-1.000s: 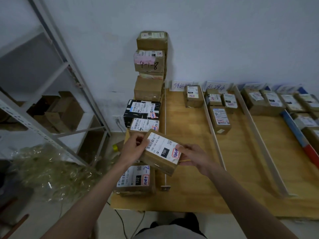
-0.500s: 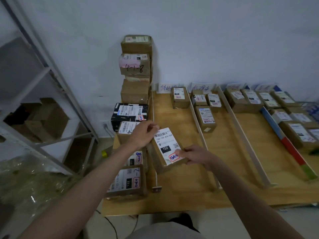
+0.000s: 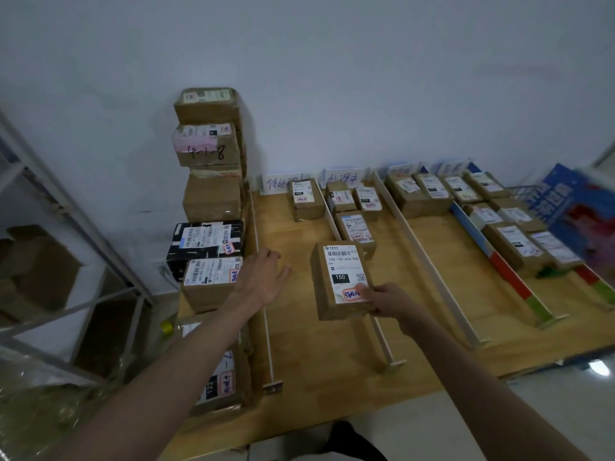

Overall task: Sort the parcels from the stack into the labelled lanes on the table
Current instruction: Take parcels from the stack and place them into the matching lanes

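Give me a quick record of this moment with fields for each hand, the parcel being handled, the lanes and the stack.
left hand: left hand open, holds nothing
right hand: right hand grips the parcel's near corner
held parcel: brown cardboard parcel with white label marked 150, over the leftmost lane
leftmost lane: one small brown box at the far end
stack: tall pile of cardboard boxes left of the wooden table

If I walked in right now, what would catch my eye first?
Probably the parcel marked 150, gripped by the right hand above the leftmost lane of the table, while the left hand hangs open beside it. Next, the tall stack of boxes against the wall on the left, and the rows of sorted parcels filling the lanes on the right.
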The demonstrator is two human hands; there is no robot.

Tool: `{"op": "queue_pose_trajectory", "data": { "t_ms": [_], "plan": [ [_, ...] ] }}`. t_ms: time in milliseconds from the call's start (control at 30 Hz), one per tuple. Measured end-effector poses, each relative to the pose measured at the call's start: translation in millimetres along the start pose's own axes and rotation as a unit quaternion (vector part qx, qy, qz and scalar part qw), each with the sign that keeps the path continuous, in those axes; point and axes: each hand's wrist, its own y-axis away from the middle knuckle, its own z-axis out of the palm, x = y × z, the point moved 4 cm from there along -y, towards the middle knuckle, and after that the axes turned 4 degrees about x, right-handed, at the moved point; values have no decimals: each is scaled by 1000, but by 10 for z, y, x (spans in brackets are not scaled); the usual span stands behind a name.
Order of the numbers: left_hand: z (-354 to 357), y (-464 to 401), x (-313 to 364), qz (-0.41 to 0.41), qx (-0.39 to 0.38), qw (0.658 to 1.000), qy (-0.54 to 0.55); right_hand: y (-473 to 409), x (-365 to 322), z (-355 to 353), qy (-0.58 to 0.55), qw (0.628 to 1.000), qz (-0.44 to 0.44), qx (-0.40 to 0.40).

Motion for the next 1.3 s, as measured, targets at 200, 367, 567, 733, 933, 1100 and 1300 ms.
{"op": "queue_pose_trajectory", "data": {
  "t_ms": [200,367,567,733,933,1100,1300],
  "plan": [
    [180,-220,85,3,4,999,-34,-279,82,-176,-10,1000,12,25],
    [246,-494,61,-35,15,997,-65,-749,-78,-170,1,1000,5,5],
    [229,-943,-93,-81,32,992,-92,-1487,-523,68,-1,999,-19,-35],
    [328,-1311,-258,-124,30,988,-91,-2125,-918,424,29,997,-19,-71],
    [546,-1662,-475,-151,3,984,-91,-2763,-1308,872,49,992,-33,-112],
    [676,-1935,-647,-169,4,982,-79,-3285,-1604,1241,49,992,-25,-116],
    [784,-2196,-826,-178,11,982,-68,-3830,-1889,1637,70,992,-49,-97]
  ]
}}
